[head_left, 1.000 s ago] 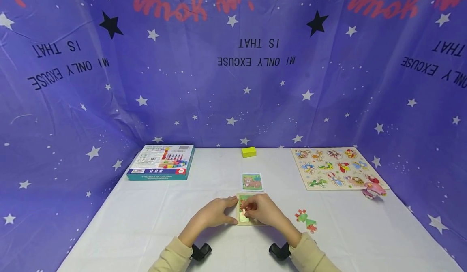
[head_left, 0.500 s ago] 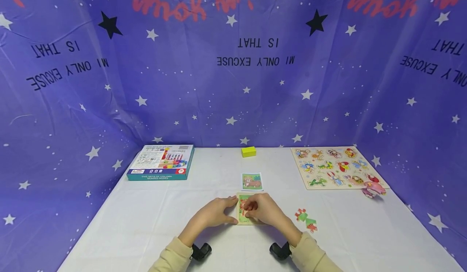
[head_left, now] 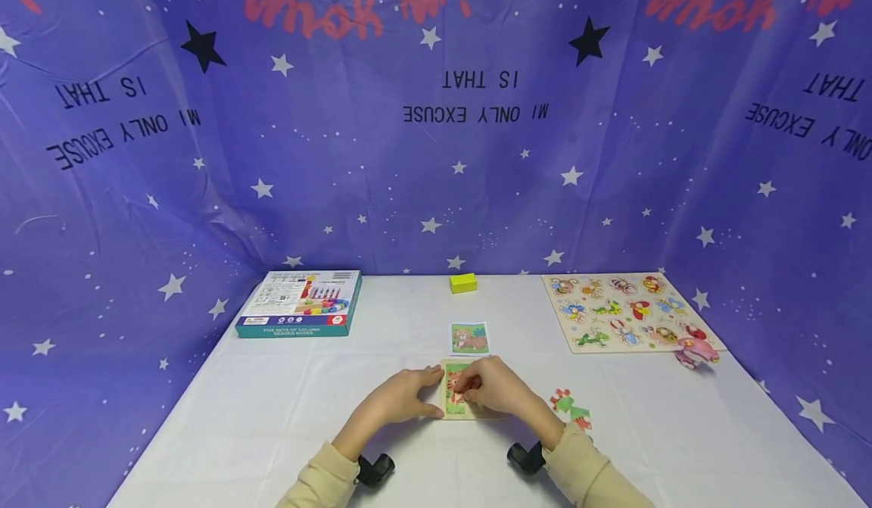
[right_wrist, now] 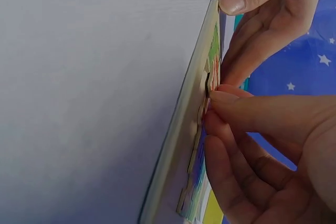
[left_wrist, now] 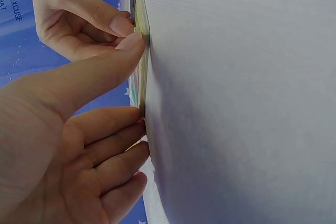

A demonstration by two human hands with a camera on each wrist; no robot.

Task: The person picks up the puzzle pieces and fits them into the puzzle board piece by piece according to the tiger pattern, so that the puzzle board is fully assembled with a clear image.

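Note:
A wooden jigsaw board (head_left: pixel 455 409) with a red and green animal picture lies in front of the person. Along its left edge rests the left hand (head_left: pixel 402 398), thumb near the near corner and fingers toward the far corner. The right hand (head_left: pixel 500 387) is over the board and covers much of its right part. In the right wrist view, its thumb and forefinger pinch a puzzle piece (right_wrist: pixel 212 80) at the board's surface, partly hidden by the fingertips. To the right lie a few loose red and green puzzle pieces (head_left: pixel 571 406).
Just beyond the board is a picture card (head_left: pixel 470 338) with a brown animal. A yellow block (head_left: pixel 463 283) stands farther back. At the back left is a boxed toy set (head_left: pixel 300 303); an insect peg puzzle (head_left: pixel 623 311) and a pink toy (head_left: pixel 696 352) are at the right.
A green part of the picture now covers the board's pale lower-left area seen a second ago. The right hand has shifted slightly, its wrist moving right. The left hand stays at the edge.

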